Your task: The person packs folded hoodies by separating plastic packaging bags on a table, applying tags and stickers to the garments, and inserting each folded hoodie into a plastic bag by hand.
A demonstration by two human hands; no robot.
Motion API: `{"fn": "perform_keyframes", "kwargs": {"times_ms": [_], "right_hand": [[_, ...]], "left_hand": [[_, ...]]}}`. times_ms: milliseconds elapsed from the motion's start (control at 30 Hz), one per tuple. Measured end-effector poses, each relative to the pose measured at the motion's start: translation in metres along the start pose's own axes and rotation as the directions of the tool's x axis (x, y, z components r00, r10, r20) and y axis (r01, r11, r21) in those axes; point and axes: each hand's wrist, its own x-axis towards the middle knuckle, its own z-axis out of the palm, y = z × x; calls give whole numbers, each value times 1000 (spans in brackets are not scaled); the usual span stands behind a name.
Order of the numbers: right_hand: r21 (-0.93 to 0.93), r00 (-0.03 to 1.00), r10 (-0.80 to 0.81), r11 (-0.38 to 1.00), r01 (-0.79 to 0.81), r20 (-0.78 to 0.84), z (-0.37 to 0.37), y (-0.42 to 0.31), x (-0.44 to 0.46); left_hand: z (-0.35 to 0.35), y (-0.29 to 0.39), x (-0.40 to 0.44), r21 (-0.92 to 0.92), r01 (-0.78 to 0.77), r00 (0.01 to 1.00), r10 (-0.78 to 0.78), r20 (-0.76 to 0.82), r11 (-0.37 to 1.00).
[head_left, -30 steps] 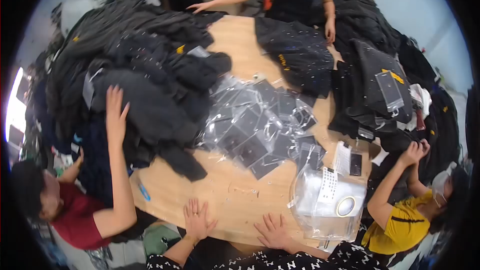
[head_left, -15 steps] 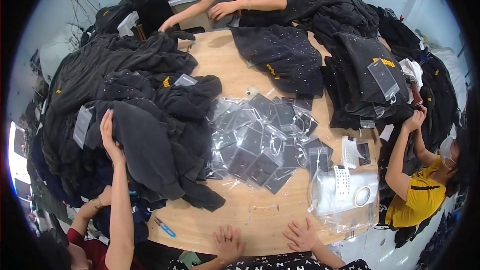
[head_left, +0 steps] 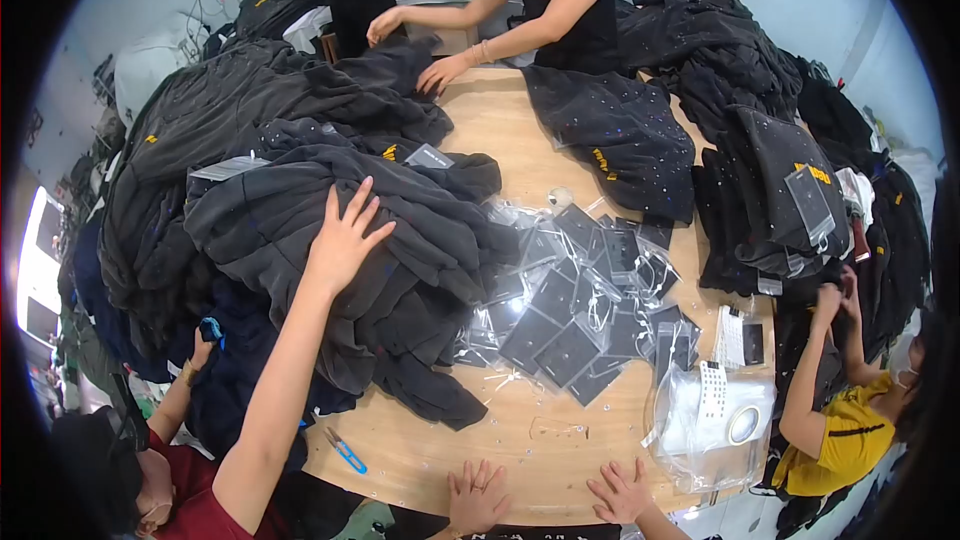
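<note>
Just now the left hand (head_left: 478, 500) and the right hand (head_left: 620, 493) lie palm down on the bench (head_left: 420, 470), close to its near edge. Their fingers are spread, and they hold nothing. They look set down flat like that to rest, or to lean on.

The clear bags (head_left: 683, 465) are just beside the right hand, on the bench, maybe so that it can reach them with ease. A roll of tape (head_left: 744, 426) lies on top of them. It may help to stop the thin bags from sliding. A white sheet (head_left: 713, 390) with black marks lies there too. Near the left hand, off to its left, are the blue snips (head_left: 347, 451), out where they are easy to pick up.

Past the hands, in the middle, is a messy heap of dark tags (head_left: 567, 345) in shiny plastic, with white strings. Perhaps it sits there so people on all sides can reach it.

A big pile of dark clothes (head_left: 420, 280) fills the left side. A co-worker's hand (head_left: 345, 243) is spread on it, maybe to steady the soft cloth. Folded clothes (head_left: 765, 165) are stacked on the right, likely so they take up less room.
</note>
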Motion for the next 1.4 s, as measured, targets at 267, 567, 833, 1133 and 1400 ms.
{"fn": "perform_keyframes", "kwargs": {"times_ms": [267,567,833,1133,1400], "right_hand": [[202,1000,22,979,-26,19,1,-3,1],[249,1000,0,968,6,-22,0,2,0],[-13,999,2,1000,-1,49,-8,3,4],[204,998,26,979,-13,-64,-12,-2,1],[190,915,104,981,-31,-390,7,-14,-11]], "left_hand": [[4,-3,-3,87,-22,997,29,-72,996],[25,-2,-6,135,3,990,17,-142,991],[16,-3,1,112,-36,979,58,-195,993],[-5,7,1,133,-31,993,46,-110,991],[-1,11,-3,112,-39,984,58,-171,993]]}}
